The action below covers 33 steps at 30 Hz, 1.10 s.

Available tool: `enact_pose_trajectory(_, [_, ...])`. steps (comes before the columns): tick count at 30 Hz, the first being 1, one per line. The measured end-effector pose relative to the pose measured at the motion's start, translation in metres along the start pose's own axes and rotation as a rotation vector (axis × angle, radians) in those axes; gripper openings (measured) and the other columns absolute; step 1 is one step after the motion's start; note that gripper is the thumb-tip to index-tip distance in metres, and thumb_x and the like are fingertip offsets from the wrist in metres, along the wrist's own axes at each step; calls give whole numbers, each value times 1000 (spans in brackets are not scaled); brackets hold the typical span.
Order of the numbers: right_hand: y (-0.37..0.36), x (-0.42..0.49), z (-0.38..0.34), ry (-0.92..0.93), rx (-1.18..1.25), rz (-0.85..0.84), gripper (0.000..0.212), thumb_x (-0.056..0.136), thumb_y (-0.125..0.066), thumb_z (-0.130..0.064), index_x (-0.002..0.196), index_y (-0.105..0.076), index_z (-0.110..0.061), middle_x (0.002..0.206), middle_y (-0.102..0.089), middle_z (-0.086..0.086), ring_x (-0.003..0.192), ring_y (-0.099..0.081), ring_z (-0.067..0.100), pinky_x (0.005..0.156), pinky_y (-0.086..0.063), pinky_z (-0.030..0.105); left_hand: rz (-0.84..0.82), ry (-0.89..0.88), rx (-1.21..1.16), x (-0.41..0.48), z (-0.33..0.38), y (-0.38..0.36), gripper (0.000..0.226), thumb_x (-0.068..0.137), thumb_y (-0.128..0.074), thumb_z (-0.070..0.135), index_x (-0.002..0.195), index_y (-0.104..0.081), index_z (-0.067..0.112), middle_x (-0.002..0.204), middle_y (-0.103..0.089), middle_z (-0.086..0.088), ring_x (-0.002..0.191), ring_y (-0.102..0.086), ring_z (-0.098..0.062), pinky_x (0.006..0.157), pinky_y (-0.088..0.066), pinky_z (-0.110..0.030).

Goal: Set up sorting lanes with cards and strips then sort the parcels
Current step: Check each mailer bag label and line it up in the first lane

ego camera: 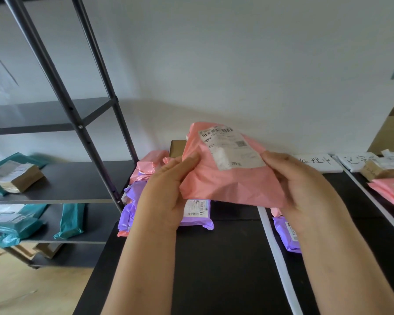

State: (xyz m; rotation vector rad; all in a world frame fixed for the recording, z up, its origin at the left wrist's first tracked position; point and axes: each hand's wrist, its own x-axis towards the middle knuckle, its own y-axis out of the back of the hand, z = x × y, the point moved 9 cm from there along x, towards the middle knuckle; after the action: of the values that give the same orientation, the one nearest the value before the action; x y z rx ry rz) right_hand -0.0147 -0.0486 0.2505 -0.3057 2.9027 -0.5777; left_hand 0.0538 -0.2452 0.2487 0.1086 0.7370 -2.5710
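A pink parcel (228,176) with a white shipping label is lifted above the black table (216,264), label up. My left hand (166,192) grips its left edge and my right hand (298,185) grips its right edge. Under it lies a pile of purple and pink parcels (132,201) and a brown box (176,148). Two white strips (275,251) (373,205) run across the table as lane dividers. White cards with handwritten characters (316,163) (355,161) lie at the table's far edge. A purple parcel (287,235) sits right of the near strip.
A black metal shelf rack (77,123) stands to the left, holding teal parcels (71,220) and a small brown box (21,178). On the far right of the table lie a pink parcel (389,189) and a brown box (382,169). A white wall is behind.
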Motion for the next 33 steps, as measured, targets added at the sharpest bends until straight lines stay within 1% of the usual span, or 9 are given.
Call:
enact_pose_trajectory(3, [10,-9,-22,263,-467,106,8,91,-69,-19,85,-72,-16,81,-76,-3,76,-71,13,59,-53,17,71,-187,382,-5,17,7,17,84,-74,20,101,-78,20,103,-77,-2,100,-72,-21,95,-54,-43])
enact_pose_trajectory(7, [7,-9,-14,346,-799,68,3,90,-71,-22,88,-71,-24,79,-73,-12,77,-67,-1,68,-52,18,169,-422,598,-5,31,11,21,88,-72,18,86,-73,39,81,-74,20,77,-70,0,69,-56,-18])
enact_pose_trajectory(11, [22,-13,-17,448,-929,202,15,92,-68,-28,98,-61,-40,90,-66,-25,91,-60,-11,67,-40,5,113,-503,816,2,18,0,18,90,-67,16,82,-74,31,80,-71,6,77,-64,-19,73,-53,-33])
enact_pose_trajectory(13, [28,-17,-21,505,-1011,275,26,94,-65,-25,117,-64,-35,108,-67,-21,106,-62,1,88,-46,19,39,-524,894,7,8,-7,29,91,-64,14,78,-70,39,80,-69,15,69,-58,-9,64,-48,-24])
enact_pose_trajectory(15, [32,-16,-20,503,-1089,314,39,96,-61,-23,135,-59,-28,129,-64,-10,122,-57,14,104,-45,44,-32,-508,978,13,-2,-12,25,92,-64,15,85,-72,38,75,-68,17,69,-58,-6,60,-45,-21])
enact_pose_trajectory(17, [35,-14,-11,469,-1126,321,42,98,-59,-22,140,-55,-27,136,-60,-8,127,-54,16,108,-42,50,-105,-483,1026,18,-14,-13,21,93,-63,16,93,-75,33,74,-66,20,69,-58,-1,58,-44,-15])
enact_pose_trajectory(23, [63,-17,29,424,-1158,399,13,94,-66,-15,105,-71,-18,83,-55,-28,88,-61,8,84,-53,38,-273,-381,1077,33,-63,-14,20,92,-64,18,97,-78,32,79,-70,22,79,-61,3,63,-47,-9])
enact_pose_trajectory(28, [112,-27,58,342,-1100,559,13,89,-72,-18,86,-66,-29,78,-54,-27,77,-55,-8,70,-43,13,-333,-219,1047,45,-120,-13,20,89,-68,22,94,-76,40,82,-67,33,82,-62,9,70,-45,-9])
enact_pose_trajectory(33, [165,-24,80,179,-1088,634,6,92,-69,-21,90,-65,-25,80,-57,-20,78,-57,-1,73,-48,22,-283,-139,1070,48,-172,-16,30,87,-68,31,117,-67,36,108,-66,22,93,-59,8,77,-44,-13])
